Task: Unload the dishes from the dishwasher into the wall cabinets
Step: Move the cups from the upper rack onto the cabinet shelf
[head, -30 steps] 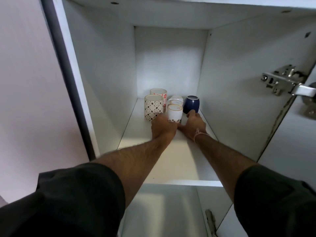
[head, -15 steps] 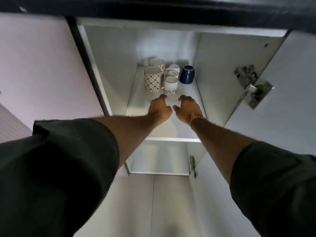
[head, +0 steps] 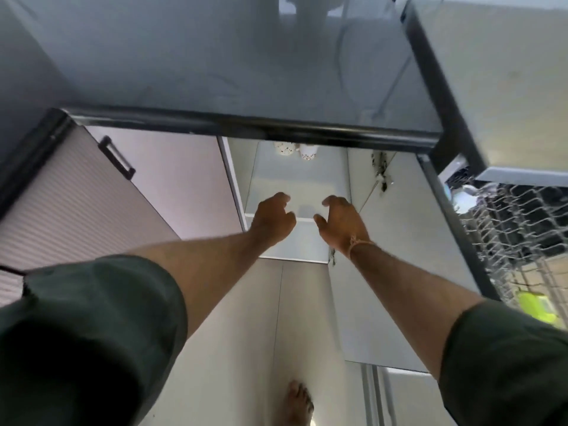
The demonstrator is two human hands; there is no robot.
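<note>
Head view: left hand [head: 272, 221] and right hand [head: 339, 222] hang side by side, apart, fingers loosely curled, both empty, near the cabinet shelf [head: 295, 182]. Two patterned mugs [head: 285, 148] stand far back on it, tops hidden by a dark bar [head: 246, 121]. Wire dishwasher rack [head: 516, 229] at right.

A glossy grey counter [head: 215, 72] is seen from above across the upper view, finished along its near side with a black edge [head: 252, 126]. Soft, even light is reflected in its surface. A thin cord [head: 340, 47] is laid across it beside a white object [head: 307, 7] cut off by the frame. Below the edge, a pale pink door [head: 178, 186] is fitted with a black handle [head: 116, 161], and a ribbed panel [head: 70, 216] is set to its left. A white cabinet door [head: 399, 229] is swung open, its hinge [head: 381, 170] exposed. The pale floor [head: 233, 348] is crossed by one thin seam.
</note>
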